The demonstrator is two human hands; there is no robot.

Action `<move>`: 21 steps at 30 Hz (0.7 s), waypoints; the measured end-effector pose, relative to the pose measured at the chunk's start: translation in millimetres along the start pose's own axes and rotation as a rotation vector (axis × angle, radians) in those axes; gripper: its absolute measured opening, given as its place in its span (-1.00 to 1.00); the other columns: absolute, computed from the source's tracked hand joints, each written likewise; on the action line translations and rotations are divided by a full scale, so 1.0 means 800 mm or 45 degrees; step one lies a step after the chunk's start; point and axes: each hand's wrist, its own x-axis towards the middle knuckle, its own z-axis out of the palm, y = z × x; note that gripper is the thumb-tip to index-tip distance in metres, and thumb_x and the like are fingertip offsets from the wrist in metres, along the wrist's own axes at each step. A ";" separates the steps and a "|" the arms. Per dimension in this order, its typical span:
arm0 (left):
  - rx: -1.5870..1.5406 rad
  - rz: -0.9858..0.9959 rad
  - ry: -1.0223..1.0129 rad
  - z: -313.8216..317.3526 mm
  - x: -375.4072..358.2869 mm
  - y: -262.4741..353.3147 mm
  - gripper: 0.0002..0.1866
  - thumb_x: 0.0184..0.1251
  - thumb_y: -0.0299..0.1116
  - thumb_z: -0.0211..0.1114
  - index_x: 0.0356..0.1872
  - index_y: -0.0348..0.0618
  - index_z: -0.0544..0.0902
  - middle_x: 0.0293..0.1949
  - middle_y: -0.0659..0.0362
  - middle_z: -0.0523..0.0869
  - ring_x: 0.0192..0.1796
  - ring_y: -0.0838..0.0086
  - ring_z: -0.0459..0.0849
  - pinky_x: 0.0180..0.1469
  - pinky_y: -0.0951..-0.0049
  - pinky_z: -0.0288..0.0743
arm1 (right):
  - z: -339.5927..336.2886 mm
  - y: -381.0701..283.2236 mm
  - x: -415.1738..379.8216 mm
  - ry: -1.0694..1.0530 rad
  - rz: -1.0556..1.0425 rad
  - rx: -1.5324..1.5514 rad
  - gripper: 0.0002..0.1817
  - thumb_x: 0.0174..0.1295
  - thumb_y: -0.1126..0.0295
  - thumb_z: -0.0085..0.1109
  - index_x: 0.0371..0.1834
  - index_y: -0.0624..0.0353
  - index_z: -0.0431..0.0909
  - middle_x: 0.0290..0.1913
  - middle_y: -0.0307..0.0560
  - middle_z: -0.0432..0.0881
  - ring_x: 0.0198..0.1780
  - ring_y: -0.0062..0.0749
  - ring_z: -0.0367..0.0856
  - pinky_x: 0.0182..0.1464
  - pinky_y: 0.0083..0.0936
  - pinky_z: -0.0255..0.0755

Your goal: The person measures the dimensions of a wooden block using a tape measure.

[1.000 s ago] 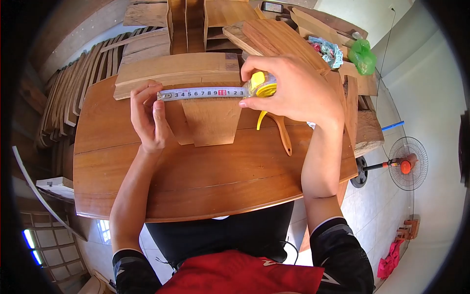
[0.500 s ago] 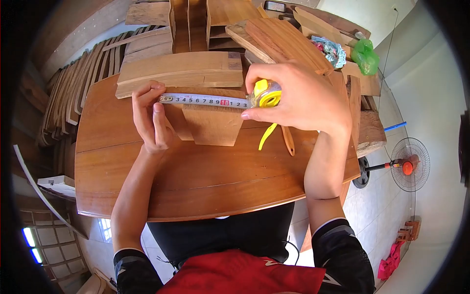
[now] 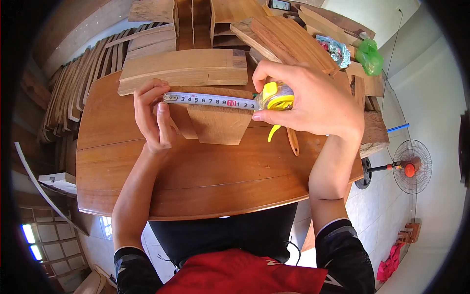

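A tape measure point(image 3: 280, 101) with a clear and yellow case sits in my right hand point(image 3: 318, 100), its fingers wrapped round the case. The white blade stretches leftward to my left hand point(image 3: 152, 115), which pinches the hooked end between thumb and fingers. Below and behind the blade stands a wooden block point(image 3: 220, 122) on the brown table point(image 3: 220, 176). Numbers up to a red 10 and a little beyond show on the blade. A yellow strap hangs under the case. Beside it lies a wooden handle point(image 3: 293, 142), its other end hidden by my right hand.
A curved wooden piece point(image 3: 181, 71) lies just beyond the block. Boards point(image 3: 293, 41) are stacked at the back right, near a green plastic bag point(image 3: 368, 57). Several curved slats point(image 3: 81, 88) lean at the left. A fan point(image 3: 411, 166) stands on the floor to the right.
My right hand and the tape case have moved slightly right, with a little more blade showing. The whole view has shifted a little. Both hands keep their hold.
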 end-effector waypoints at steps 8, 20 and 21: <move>0.098 0.089 -0.047 -0.002 0.007 0.004 -0.66 0.66 -0.36 -0.04 0.15 -0.45 0.55 0.12 -0.16 0.59 0.08 0.26 0.60 0.12 0.33 0.53 | -0.003 0.005 -0.003 0.004 -0.008 -0.002 -0.60 0.19 0.29 0.57 -0.13 0.18 0.50 -0.28 -0.10 0.64 -0.24 -0.24 0.64 -0.15 -0.37 0.50; 0.019 0.101 -0.062 0.000 0.013 0.007 -0.73 0.56 -0.45 0.09 0.06 -0.42 0.64 0.02 -0.13 0.67 -0.06 0.30 0.64 -0.12 0.43 0.55 | -0.013 0.007 -0.007 -0.007 0.013 0.129 -0.59 0.16 0.27 0.59 -0.12 0.20 0.54 -0.26 0.00 0.72 -0.19 -0.02 0.70 -0.13 -0.25 0.52; 0.013 0.125 -0.024 0.002 0.015 0.006 -0.75 0.53 -0.45 0.14 0.03 -0.41 0.67 -0.01 -0.12 0.70 -0.12 0.30 0.66 -0.19 0.44 0.58 | -0.013 0.008 -0.006 -0.009 0.017 0.119 -0.59 0.16 0.27 0.59 -0.12 0.20 0.54 -0.25 0.00 0.72 -0.18 -0.03 0.70 -0.13 -0.25 0.52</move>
